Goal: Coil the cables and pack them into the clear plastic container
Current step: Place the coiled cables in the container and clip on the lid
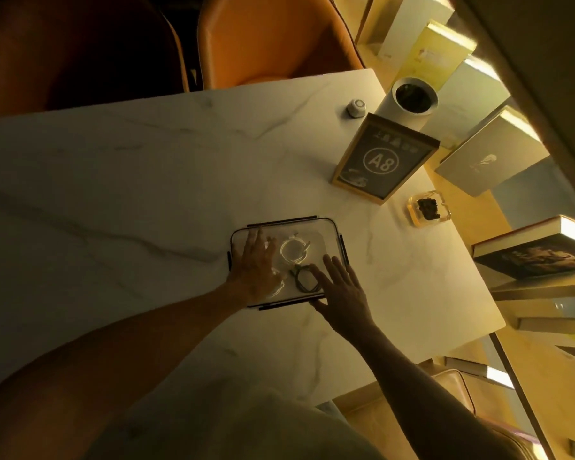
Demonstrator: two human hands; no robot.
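Observation:
A clear plastic container (322, 227) with a dark-edged rim and black latches lies on the marble table. Inside it I see a coiled white cable (295, 251), a coiled dark cable (304, 278), and part of another white coil (278, 287) under my left hand. My left hand (256, 267) lies flat, fingers spread, on the container's left half. On its front right corner rests my right hand (341, 288), also flat with fingers apart. Whether a clear lid sits under my palms is hard to tell.
A framed "A8" table sign (384, 159), a white cylindrical pot (410, 97), a small white knob-like object (357, 107) and a glass ashtray (427, 209) stand at the far right of the table (130, 180). Orange chairs are behind; books line shelves on the right.

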